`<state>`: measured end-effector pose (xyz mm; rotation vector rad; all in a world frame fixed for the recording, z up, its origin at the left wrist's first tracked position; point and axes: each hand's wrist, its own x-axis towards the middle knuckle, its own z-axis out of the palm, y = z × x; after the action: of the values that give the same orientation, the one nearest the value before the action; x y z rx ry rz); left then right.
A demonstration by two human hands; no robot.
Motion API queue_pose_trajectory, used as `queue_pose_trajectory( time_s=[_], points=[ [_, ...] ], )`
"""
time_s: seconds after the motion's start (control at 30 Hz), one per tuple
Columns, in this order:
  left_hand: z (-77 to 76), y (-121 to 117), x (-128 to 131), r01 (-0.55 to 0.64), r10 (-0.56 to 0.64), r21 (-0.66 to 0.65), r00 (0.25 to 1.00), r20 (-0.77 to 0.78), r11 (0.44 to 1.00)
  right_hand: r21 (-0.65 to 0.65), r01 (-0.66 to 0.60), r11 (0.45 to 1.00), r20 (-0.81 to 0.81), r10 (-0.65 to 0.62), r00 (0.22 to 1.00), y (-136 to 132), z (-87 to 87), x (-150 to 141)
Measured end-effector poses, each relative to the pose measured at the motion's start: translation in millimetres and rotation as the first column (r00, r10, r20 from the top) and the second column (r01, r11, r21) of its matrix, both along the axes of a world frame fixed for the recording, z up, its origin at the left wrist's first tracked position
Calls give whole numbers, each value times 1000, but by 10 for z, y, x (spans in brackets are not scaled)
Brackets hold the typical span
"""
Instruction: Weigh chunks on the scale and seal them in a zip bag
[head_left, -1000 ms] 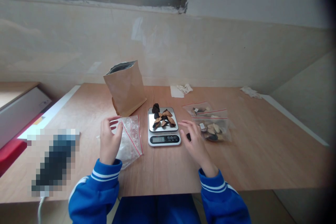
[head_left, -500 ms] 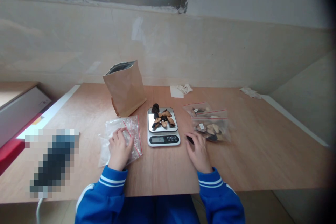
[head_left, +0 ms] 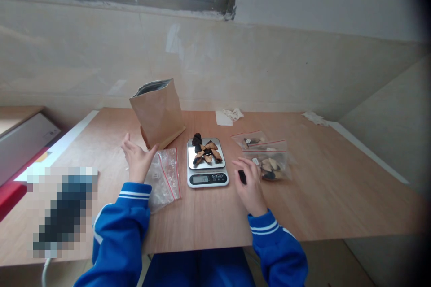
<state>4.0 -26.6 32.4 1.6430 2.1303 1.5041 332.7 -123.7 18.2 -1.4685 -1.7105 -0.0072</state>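
I inspect by head view | Left hand [head_left: 138, 161]: fingers spread, holding nothing; thumb near kraft pouch [head_left: 157, 114], clear zip-lock plastic [head_left: 163, 184] beside the wrist | Right hand [head_left: 251, 184]: fingers curved around 1 dark piece [head_left: 242, 177], grip I cannot tell | Dried slices [head_left: 208, 159]: on digital scale [head_left: 208, 179], left of right fingertips | 2 filled zip-lock bags [head_left: 271, 163]: right of, beyond those fingertips

Tan-and-black pieces [head_left: 208, 153] lie clustered on a white digital scale [head_left: 208, 184], beside flat, red-lined clear plastic [head_left: 163, 190].
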Motion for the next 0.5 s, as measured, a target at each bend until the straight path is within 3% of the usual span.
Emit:
queue_pose_trajectory(
  time_s=[0.07, 0.17, 0.27, 0.37, 0.5],
  points=[
    [-58, 138, -59, 115, -107, -84, 990, 87, 990, 27, -89, 996, -40, 90, 995, 89, 363, -131],
    [-173, 209, -99, 186, -174, -250, 982, 69, 950, 90, -250, 964, -54, 256, 965, 280, 959, -403],
    [-242, 191, -102, 211, -203, -234, 977, 56, 949, 101, -449, 888, 53, 446, 893, 546, 1368, -717],
    [-261, 175, -99, 245, -232, -165, 968, 95, 955, 55, -553, 832, 175, 537, 825, 806, 1473, -986],
    [-236, 146, -80, 236, -223, -149, 970, 95, 960, -69, -555, 829, 280, 550, 787, 943, 1350, -1126]
  ],
)
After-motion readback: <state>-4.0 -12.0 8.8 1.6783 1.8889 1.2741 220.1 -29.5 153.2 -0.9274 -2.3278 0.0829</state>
